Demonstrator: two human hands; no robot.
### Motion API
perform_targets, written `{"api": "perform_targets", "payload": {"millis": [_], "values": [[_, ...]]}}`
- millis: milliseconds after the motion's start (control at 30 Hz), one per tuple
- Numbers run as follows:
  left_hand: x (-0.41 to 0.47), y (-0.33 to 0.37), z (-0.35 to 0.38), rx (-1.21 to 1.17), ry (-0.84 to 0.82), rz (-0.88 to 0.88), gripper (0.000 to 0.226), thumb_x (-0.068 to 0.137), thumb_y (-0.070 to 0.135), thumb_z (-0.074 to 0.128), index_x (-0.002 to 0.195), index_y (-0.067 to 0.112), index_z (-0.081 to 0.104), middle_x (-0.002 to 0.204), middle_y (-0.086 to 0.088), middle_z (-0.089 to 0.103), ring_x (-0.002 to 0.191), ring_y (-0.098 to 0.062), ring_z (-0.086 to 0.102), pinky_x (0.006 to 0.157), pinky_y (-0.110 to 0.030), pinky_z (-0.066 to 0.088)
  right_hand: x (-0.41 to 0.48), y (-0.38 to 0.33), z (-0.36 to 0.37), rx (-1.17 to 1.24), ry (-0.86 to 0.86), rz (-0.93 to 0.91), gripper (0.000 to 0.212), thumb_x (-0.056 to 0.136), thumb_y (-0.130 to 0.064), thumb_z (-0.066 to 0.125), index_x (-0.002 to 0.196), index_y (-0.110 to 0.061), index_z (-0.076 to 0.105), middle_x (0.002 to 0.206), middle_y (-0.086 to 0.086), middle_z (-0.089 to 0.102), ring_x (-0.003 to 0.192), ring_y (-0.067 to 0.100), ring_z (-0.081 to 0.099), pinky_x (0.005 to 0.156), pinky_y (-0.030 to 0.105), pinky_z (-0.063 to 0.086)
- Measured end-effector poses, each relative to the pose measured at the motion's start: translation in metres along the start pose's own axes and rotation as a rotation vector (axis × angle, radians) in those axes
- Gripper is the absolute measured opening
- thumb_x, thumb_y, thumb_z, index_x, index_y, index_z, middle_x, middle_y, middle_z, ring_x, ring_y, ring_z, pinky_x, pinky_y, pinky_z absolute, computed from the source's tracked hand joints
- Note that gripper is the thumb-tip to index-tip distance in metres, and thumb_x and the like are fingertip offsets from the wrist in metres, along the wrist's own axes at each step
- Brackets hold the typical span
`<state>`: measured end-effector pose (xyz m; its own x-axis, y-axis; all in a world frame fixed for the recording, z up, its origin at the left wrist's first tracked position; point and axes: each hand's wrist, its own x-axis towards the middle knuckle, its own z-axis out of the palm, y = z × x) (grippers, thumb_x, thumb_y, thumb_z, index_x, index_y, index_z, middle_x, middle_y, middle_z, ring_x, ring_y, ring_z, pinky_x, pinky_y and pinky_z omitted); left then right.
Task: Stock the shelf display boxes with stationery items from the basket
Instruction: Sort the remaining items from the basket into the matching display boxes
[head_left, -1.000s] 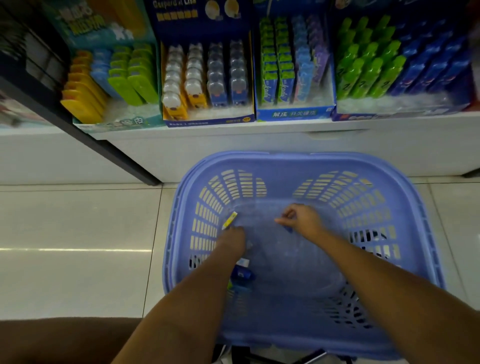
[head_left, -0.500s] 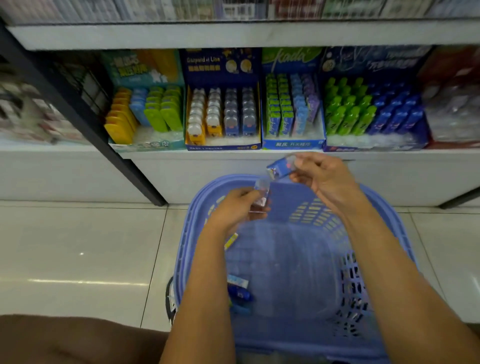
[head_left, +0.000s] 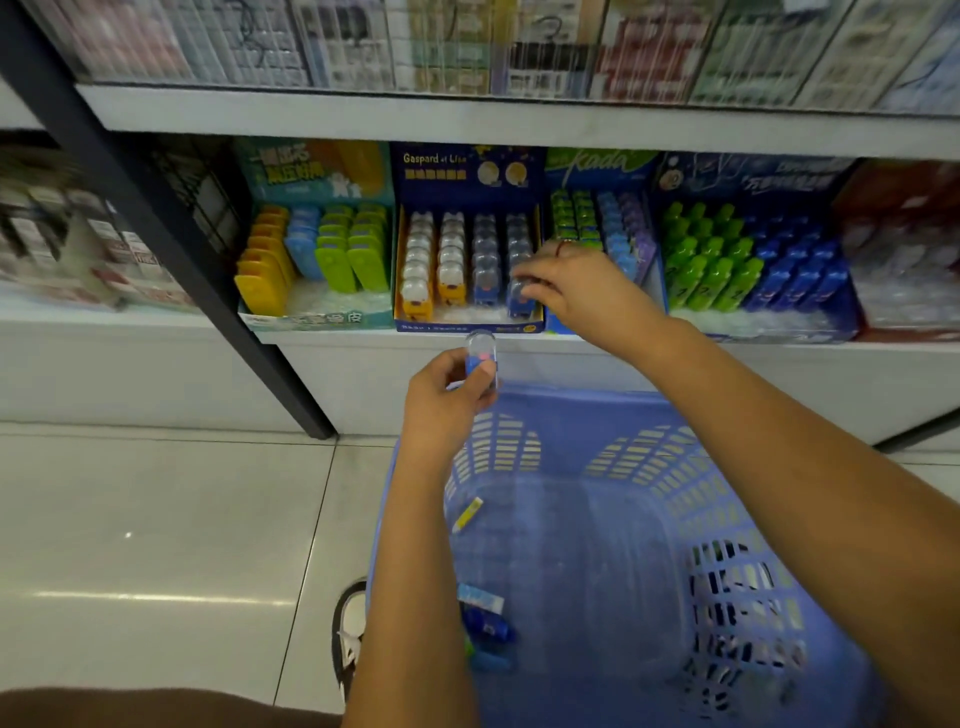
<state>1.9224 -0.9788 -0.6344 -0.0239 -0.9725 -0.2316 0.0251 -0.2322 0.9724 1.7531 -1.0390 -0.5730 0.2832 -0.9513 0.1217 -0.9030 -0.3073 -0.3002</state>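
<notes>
My right hand (head_left: 576, 291) reaches into the dark blue "Gaspard et Lisa" display box (head_left: 467, 325) on the shelf and pinches a blue, clear-topped item (head_left: 518, 301) at the front of its right row. My left hand (head_left: 441, 405) is raised over the far rim of the blue basket (head_left: 779, 691) and grips another clear-capped blue item (head_left: 482, 358) upright. On the basket's floor lie a small yellow item (head_left: 468, 514) and a few blue ones (head_left: 485, 621) near its left wall.
Beside that box stand a teal box of yellow, blue and green items (head_left: 311, 260), a box of green and purple packs (head_left: 602, 228) and one of green and blue bottles (head_left: 748, 270). A black shelf post (head_left: 171, 244) slants at left. My shoe (head_left: 349, 634) is by the basket.
Both hands rose out of the basket. The right hand carried its blue item forward into the display box. The left hand lifted its item higher. The view tilted up to the shelf.
</notes>
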Motion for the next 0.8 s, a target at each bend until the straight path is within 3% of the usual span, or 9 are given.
{"api": "perform_targets", "payload": {"millis": [100,167,267,333,433,533,633,700,800], "values": [[0.002,0.002,0.000,-0.018,0.029,0.021,0.019,0.089,0.014,0.064,0.105,0.005,0.063,0.087,-0.011,0.067,0.074,-0.018,0.064,0.074,-0.028,0.058,0.005,0.001,0.002,0.043,0.020,0.018,0.034,0.095,-0.018,0.054,0.125,-0.003,0.059,0.123,0.015,0.055,0.110,0.025,0.055,0.094,0.023,0.038],[0.003,0.003,0.001,-0.069,0.078,0.009,0.021,0.086,0.014,0.068,0.105,0.012,0.060,0.090,-0.007,0.068,0.074,-0.014,0.066,0.066,-0.018,0.056,0.006,0.001,0.005,0.190,0.079,0.079,0.030,0.091,-0.014,0.059,0.113,0.006,0.062,0.108,0.018,0.057,0.089,0.007,0.060,0.080,0.015,0.045],[0.004,0.006,0.003,-0.135,0.107,0.024,0.019,0.084,0.010,0.070,0.100,0.015,0.061,0.088,-0.003,0.069,0.072,-0.008,0.067,0.062,-0.013,0.053,0.003,-0.002,0.007,0.321,0.115,0.168,0.030,0.091,-0.011,0.059,0.108,0.013,0.058,0.088,0.013,0.051,0.063,-0.018,0.053,0.060,0.004,0.039],[0.003,0.008,0.003,-0.137,0.094,0.061,0.021,0.086,0.009,0.067,0.106,0.012,0.063,0.087,-0.001,0.070,0.070,-0.004,0.068,0.064,-0.014,0.054,-0.001,-0.006,0.004,0.301,0.094,0.161,0.029,0.093,-0.012,0.057,0.113,0.010,0.058,0.091,0.013,0.052,0.073,-0.011,0.057,0.066,0.003,0.036],[0.004,0.010,0.000,-0.106,0.086,0.131,0.020,0.088,0.007,0.063,0.105,0.018,0.064,0.091,-0.001,0.071,0.074,-0.005,0.068,0.073,-0.021,0.056,-0.013,-0.016,0.002,0.239,0.144,0.099,0.036,0.094,-0.027,0.055,0.127,-0.013,0.059,0.116,0.006,0.053,0.088,0.011,0.054,0.081,0.011,0.037],[0.006,0.016,-0.002,-0.089,0.040,0.234,0.025,0.089,0.004,0.062,0.104,0.023,0.065,0.097,-0.003,0.071,0.084,-0.011,0.068,0.084,-0.030,0.055,-0.018,-0.031,0.002,0.508,0.066,0.084,0.032,0.088,-0.033,0.063,0.120,-0.026,0.062,0.105,-0.006,0.062,0.086,0.010,0.058,0.080,0.021,0.050],[0.009,0.023,0.000,-0.002,0.072,0.308,0.029,0.090,0.008,0.061,0.118,0.018,0.063,0.110,0.000,0.069,0.100,-0.010,0.065,0.091,-0.027,0.053,-0.012,-0.035,0.000,0.557,0.118,0.062,0.019,0.085,-0.024,0.068,0.104,-0.026,0.066,0.094,-0.009,0.066,0.083,0.006,0.061,0.075,0.017,0.051],[0.012,0.023,0.000,0.214,0.135,0.352,0.035,0.094,0.016,0.057,0.129,0.015,0.056,0.125,0.000,0.062,0.114,-0.009,0.058,0.098,-0.021,0.046,-0.004,-0.032,-0.001,0.511,0.233,0.077,0.016,0.085,-0.023,0.069,0.100,-0.024,0.064,0.089,-0.012,0.063,0.079,0.003,0.059,0.071,0.011,0.049],[0.014,0.015,0.002,0.660,0.110,0.392,0.044,0.095,0.018,0.054,0.138,0.011,0.047,0.143,-0.004,0.047,0.134,-0.018,0.039,0.107,-0.025,0.032,0.005,-0.028,0.005,0.355,0.273,0.072,0.018,0.085,-0.022,0.068,0.102,-0.017,0.064,0.089,-0.003,0.064,0.074,0.008,0.056,0.068,0.012,0.047]]}}
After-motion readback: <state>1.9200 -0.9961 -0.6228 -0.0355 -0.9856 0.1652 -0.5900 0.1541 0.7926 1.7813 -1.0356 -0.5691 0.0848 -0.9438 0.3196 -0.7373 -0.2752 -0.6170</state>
